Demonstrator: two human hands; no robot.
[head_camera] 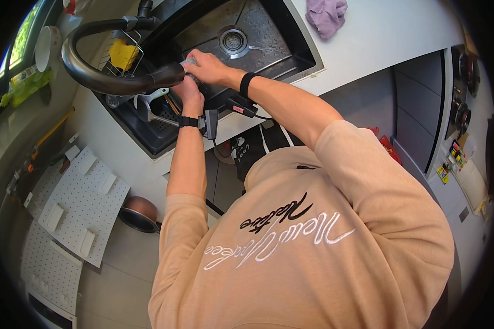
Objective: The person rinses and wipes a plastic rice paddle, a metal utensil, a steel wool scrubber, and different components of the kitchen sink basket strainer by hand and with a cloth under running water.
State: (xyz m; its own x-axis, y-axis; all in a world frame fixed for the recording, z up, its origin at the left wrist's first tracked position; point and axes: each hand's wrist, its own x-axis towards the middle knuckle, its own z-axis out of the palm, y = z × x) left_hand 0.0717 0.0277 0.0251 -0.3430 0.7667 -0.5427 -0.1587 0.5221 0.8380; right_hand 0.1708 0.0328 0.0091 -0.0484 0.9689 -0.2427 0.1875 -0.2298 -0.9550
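Observation:
My left hand (188, 93) and my right hand (209, 69) meet over the black sink (247, 14), close beside the end of the dark faucet (164, 76). Between their fingers is a grey, rough-looking scrubber or cloth (190, 63), which both hands grip. Much of it is hidden by the fingers, and the spout covers part of my left hand. The round metal drain (233, 41) lies beyond my right hand. Below my left hand, a utensil with a pale green handle (158, 94) and a pair of chopsticks (173, 105) rest in the black draining section.
A yellow cloth (123, 54) hangs in a wire basket (136, 41) behind the faucet. A purple cloth (327, 17) lies on the white countertop (366, 45) to the right. A copper-coloured pot (139, 214) hangs by the white pegboard (80, 201) on the left.

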